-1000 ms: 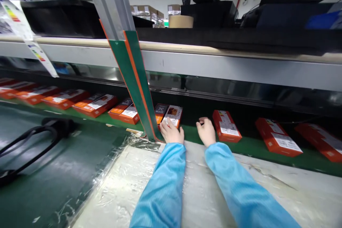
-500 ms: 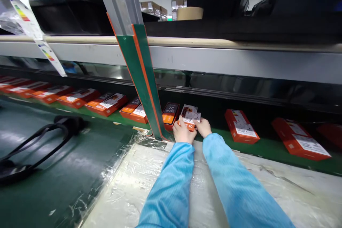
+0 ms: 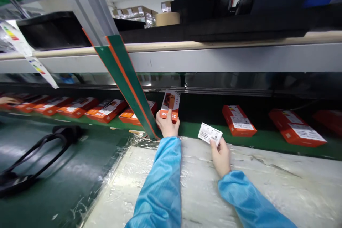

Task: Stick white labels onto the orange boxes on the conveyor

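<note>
Left hand (image 3: 167, 124) grips an orange phone box (image 3: 170, 105), right hand (image 3: 220, 157) pinches a white barcode label (image 3: 210, 134).
The box stands tilted above the green belt (image 3: 203, 130); the label is over the plastic-covered surface (image 3: 267, 185), and other orange boxes (image 3: 237, 120) lie on the belt.

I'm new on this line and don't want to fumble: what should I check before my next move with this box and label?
Left hand grip on the orange 7C Wave box: ok, held upright.
Right hand hold on the white barcode label: ok, pinched at its edge.
Label print: cannot tell, too small to read.
Left wrist clear of the green-and-orange post: cannot tell, very close.
Co-worker's hand: ok, far left, away from yours.
</note>
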`<act>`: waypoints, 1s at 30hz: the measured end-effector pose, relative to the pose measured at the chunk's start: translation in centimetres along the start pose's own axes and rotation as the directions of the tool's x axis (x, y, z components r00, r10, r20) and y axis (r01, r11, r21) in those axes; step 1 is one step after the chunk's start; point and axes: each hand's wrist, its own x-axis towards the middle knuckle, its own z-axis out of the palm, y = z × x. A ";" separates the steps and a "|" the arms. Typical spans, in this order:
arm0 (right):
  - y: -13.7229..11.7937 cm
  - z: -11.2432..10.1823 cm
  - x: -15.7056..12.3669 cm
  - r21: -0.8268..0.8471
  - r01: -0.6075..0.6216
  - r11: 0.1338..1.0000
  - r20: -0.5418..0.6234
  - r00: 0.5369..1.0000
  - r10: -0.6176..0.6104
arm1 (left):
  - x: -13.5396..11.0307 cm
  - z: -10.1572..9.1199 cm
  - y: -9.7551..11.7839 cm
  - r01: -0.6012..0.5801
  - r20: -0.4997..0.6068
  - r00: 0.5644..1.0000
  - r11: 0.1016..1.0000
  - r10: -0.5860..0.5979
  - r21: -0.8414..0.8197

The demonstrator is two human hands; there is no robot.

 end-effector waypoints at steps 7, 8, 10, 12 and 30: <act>-0.6 0.3 -0.2 -0.134 0.023 0.991 0.046 0.999 -0.017 | 1.3 1.0 -0.5 0.179 0.140 0.971 0.978 -0.193 0.107; -0.7 0.3 -0.2 -0.142 0.021 0.990 0.051 0.999 -0.014 | 1.5 0.8 -0.6 0.178 0.181 0.964 0.978 -0.197 0.113; -1.0 0.2 -0.2 -0.146 0.015 0.989 0.065 0.998 -0.006 | 1.8 0.5 -1.0 0.149 0.252 0.952 0.982 -0.174 0.117; -1.1 0.2 -0.1 -0.139 0.011 0.990 0.077 0.997 -0.001 | 1.9 0.3 -1.2 0.135 0.295 0.941 0.983 -0.165 0.121; -1.3 0.6 0.3 -0.061 -0.047 0.997 0.003 0.999 0.047 | -2.4 2.0 1.4 0.133 0.364 0.911 0.973 -0.195 0.189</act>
